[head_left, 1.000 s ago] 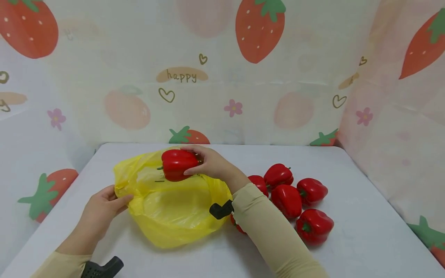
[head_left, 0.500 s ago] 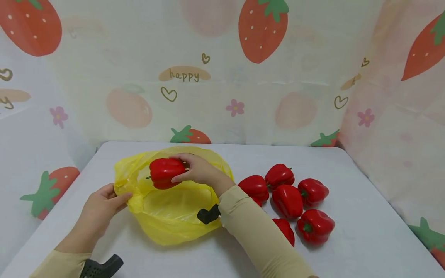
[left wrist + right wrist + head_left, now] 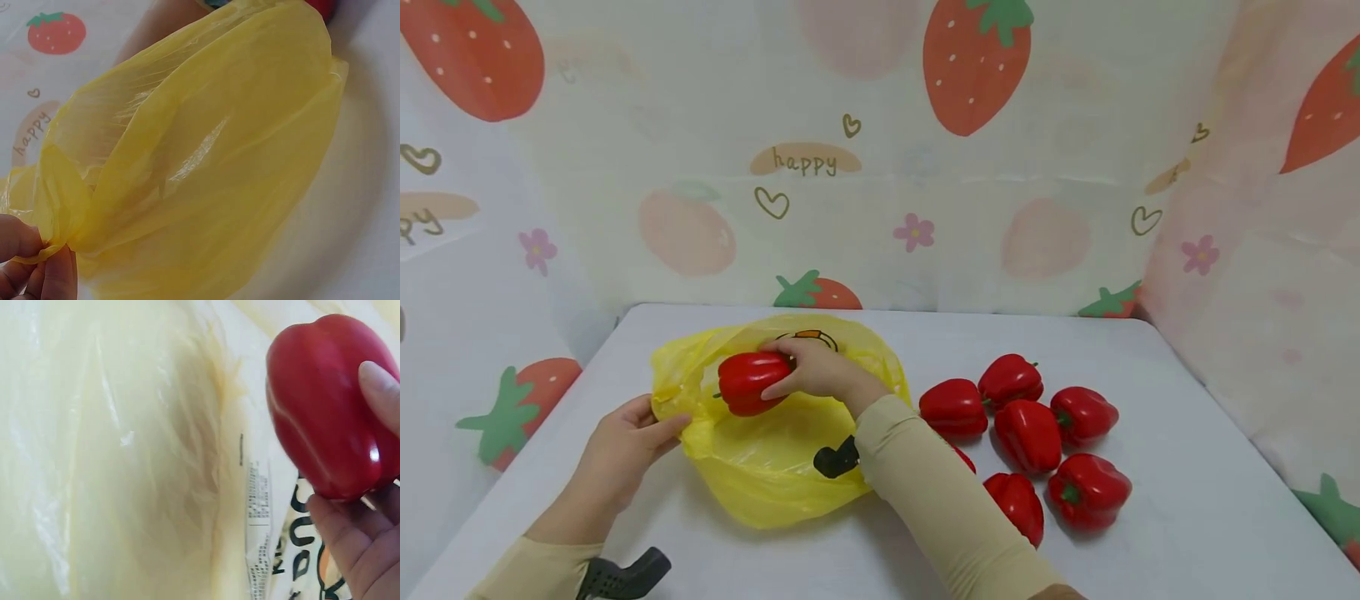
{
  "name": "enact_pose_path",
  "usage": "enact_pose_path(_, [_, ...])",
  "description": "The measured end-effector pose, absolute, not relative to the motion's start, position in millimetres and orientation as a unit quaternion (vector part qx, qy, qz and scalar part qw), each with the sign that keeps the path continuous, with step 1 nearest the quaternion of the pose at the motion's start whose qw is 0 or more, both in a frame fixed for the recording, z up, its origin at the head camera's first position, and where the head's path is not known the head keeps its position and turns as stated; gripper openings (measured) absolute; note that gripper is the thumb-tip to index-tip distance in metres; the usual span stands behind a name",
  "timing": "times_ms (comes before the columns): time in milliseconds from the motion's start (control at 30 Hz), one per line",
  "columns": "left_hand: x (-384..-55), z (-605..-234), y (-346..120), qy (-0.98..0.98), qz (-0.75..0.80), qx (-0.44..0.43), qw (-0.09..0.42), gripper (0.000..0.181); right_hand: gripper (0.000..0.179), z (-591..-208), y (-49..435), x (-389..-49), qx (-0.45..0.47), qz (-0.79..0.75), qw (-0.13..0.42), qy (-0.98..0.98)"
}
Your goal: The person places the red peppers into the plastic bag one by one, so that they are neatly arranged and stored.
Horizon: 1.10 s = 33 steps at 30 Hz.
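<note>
My left hand (image 3: 622, 446) pinches the left edge of a yellow plastic bag (image 3: 782, 475) between thumb and fingers; the left wrist view shows the bag (image 3: 206, 175) bunched at that pinch. With its mouth spread, the bag lies on the table. My right hand (image 3: 820, 369) grips a red bell pepper (image 3: 751, 385) at the bag's mouth, stem pointing left. In the right wrist view the thumb and fingers lie around the pepper (image 3: 331, 406), with printed lettering on the bag behind it. Whether the pepper touches the bag cannot be seen.
Several more red bell peppers (image 3: 1027, 435) lie grouped on the white table (image 3: 1195, 517) to the right of the bag. My right forearm (image 3: 940, 500) partly covers one. A patterned cloth backdrop (image 3: 962, 200) rises behind the table and at both sides.
My right hand has carried the bell pepper left and lower into the bag's mouth. More of the loose peppers show beside the forearm. The left hand keeps its hold on the bag.
</note>
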State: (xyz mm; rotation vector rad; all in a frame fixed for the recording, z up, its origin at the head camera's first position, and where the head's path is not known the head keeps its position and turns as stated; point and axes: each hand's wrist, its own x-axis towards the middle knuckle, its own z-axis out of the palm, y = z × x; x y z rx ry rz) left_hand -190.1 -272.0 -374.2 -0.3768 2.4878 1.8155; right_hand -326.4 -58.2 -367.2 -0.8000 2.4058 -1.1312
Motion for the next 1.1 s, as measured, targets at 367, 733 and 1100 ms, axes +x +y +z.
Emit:
enact_pose_path(367, [-189.1,-373.7,-272.8,0.796,0.595,-0.108,0.016,0.07,0.06,-377.2,-72.4,-327.1,-0.274,-0.392,0.198,0.856])
enact_pose_path(733, [-187.3,-373.7,-272.8,0.786,0.607,-0.114,0.025,0.07,0.063,-387.1,-80.0,-323.7,-0.25,-0.378,0.206,0.868])
enact_pose_path(1100, [-185.0,-373.3,-273.1,0.786,0.607,-0.115,0.027,0.07,0.057,-389.2,-83.1,-322.3,-0.236,-0.394,0.229,0.858])
